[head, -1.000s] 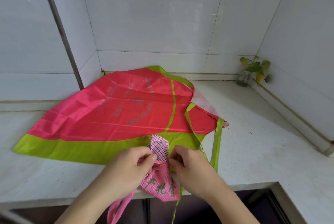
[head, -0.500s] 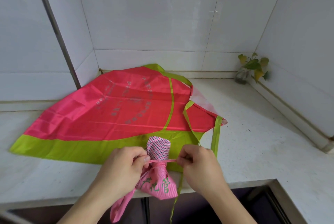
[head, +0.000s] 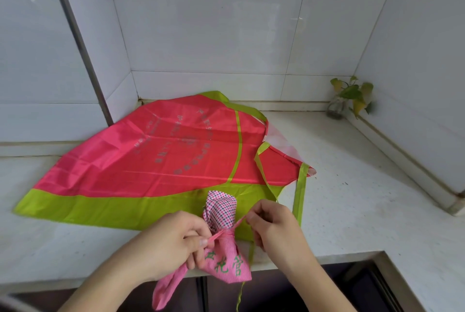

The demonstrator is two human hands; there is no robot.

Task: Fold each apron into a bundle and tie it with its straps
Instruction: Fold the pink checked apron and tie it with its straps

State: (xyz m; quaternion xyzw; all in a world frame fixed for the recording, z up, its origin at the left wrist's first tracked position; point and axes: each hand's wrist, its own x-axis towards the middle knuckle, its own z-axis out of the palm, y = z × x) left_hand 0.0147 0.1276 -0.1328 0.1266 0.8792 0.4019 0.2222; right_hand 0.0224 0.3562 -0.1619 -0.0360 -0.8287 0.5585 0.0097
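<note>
A small pink checked apron bundle [head: 222, 243] with green characters lies at the counter's front edge, cinched in the middle by its thin pink strap. My left hand [head: 173, 243] pinches one strap end just left of the bundle. My right hand [head: 273, 223] pinches the other end to the right, and the strap runs taut between them. A loose pink strap [head: 168, 286] hangs below the edge. Behind the bundle a large red apron with lime-green trim [head: 156, 160] lies spread flat, its green straps [head: 299, 193] trailing to the right.
The white speckled counter [head: 364, 201] sits in a tiled corner, walls at the back and right. A small potted plant in a glass jar [head: 349, 100] stands in the back right corner. A dark opening [head: 327, 286] lies below the front edge.
My hands have moved apart, drawing the pink strap tight around the bundle's middle. The right hand has risen and pulled to the right; the checked top now puffs out above the tie.
</note>
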